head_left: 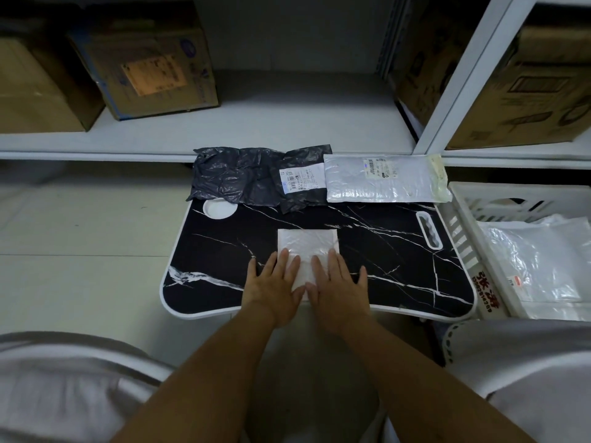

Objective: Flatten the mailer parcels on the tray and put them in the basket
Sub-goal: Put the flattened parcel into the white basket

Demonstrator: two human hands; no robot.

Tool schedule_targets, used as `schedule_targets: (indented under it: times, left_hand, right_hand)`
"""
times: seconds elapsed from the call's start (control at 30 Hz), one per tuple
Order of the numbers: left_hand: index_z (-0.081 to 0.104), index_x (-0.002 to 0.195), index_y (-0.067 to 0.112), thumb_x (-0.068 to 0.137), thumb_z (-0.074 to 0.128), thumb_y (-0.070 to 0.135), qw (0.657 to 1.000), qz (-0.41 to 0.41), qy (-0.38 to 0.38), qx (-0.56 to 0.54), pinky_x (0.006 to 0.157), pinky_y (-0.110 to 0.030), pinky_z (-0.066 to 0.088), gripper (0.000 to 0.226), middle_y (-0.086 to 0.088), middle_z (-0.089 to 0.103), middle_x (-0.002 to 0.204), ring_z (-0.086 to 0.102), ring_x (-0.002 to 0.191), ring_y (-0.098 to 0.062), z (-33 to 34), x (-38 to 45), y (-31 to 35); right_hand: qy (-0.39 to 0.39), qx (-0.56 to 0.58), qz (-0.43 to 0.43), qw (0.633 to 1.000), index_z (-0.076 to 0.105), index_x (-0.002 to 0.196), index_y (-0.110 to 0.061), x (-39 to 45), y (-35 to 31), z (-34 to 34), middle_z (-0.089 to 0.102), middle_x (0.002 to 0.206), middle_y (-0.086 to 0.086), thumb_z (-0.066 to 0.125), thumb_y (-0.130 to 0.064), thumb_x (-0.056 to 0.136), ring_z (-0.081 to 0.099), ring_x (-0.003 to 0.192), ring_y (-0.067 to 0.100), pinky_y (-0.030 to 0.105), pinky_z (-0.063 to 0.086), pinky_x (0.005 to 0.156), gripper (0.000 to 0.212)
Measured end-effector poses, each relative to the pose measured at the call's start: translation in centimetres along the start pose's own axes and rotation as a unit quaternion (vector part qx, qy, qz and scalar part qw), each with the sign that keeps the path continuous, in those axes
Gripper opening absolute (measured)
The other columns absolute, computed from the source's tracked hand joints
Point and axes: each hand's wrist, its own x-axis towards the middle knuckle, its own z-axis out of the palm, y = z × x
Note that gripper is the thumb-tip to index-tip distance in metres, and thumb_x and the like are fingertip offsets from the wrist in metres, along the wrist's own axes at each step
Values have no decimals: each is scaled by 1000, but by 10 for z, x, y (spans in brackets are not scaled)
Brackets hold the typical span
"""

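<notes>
A small white bubble mailer [307, 247] lies flat on the black marble-patterned tray [399, 251], near its front middle. My left hand [275, 282] and my right hand [339, 286] press side by side on the mailer's near half with straight, spread fingers. Along the tray's far edge lie a crumpled dark grey mailer [249, 177] with a label and a silvery bubble mailer [383, 180] with a label. A white slatted basket [463, 247] stands to the right of the tray and holds white mailers [531, 266].
The tray stands on a pale floor in front of a white shelf unit [256, 123]. Cardboard boxes [147, 59] sit on the shelf at left and right. My knees in pale cloth fill the lower corners.
</notes>
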Motion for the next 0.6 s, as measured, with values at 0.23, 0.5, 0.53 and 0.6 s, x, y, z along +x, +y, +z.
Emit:
schedule_targets:
  times: [0.23,0.5,0.53,0.6]
  left_hand:
    - [-8,152,10,102,21,44,999,-16,-19,-38,120,-47,6,66,-8,-11,160,-6,148,-20,-9,5,8]
    - [36,137,10,89,55,8,932,-170,62,-314,99,-35,44,51,-17,18,150,45,125,-30,-29,2,21]
    - [37,136,10,89,54,9,924,-191,67,-325,97,-35,44,50,-18,27,144,46,122,-31,-31,0,20]
    - [36,134,11,90,52,11,910,-215,56,-350,95,-37,45,47,-18,37,133,47,118,-32,-34,-2,20]
  right_hand:
    - [-37,30,82,996,5,152,-26,7,-13,-9,6,157,23,27,-46,102,6,146,36,56,14,114,59]
    - [55,373,289,880,33,133,-8,17,-12,-30,48,130,16,56,-17,91,53,115,35,43,46,93,48]
    - [40,407,311,858,33,131,-7,17,-11,-31,52,126,15,56,-18,92,56,111,34,43,48,92,47]
    - [17,446,328,833,39,126,-6,18,-8,-31,59,118,14,58,-21,90,60,105,32,44,50,91,43]
